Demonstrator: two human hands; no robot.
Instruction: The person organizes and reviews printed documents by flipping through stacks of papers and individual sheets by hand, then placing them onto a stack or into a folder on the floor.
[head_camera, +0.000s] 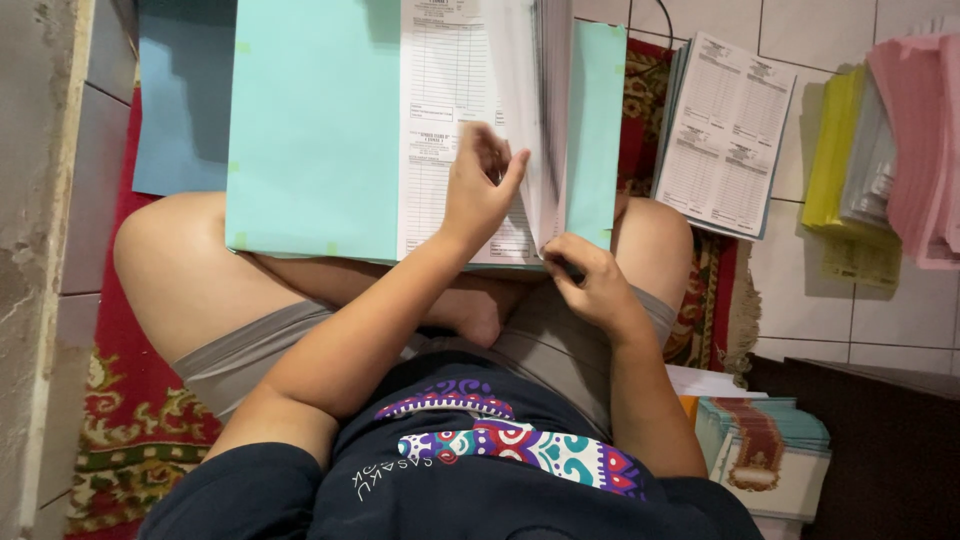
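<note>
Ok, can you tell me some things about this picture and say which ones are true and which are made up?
1. The left hand rests on the printed pages of the booklet. True.
2. The booklet's open cover is bright red. False: it is light turquoise.
3. The right hand is at the booklet's bottom edge, near the thick stack of pages. True.
4. The person sits on a chair at a desk. False: they sit cross-legged on a red patterned rug, with the booklet on their lap.
5. Pink and yellow paper stacks lie on the tiled floor to the right. True.
6. Both hands are up in the air, touching nothing. False: both touch the booklet.
</note>
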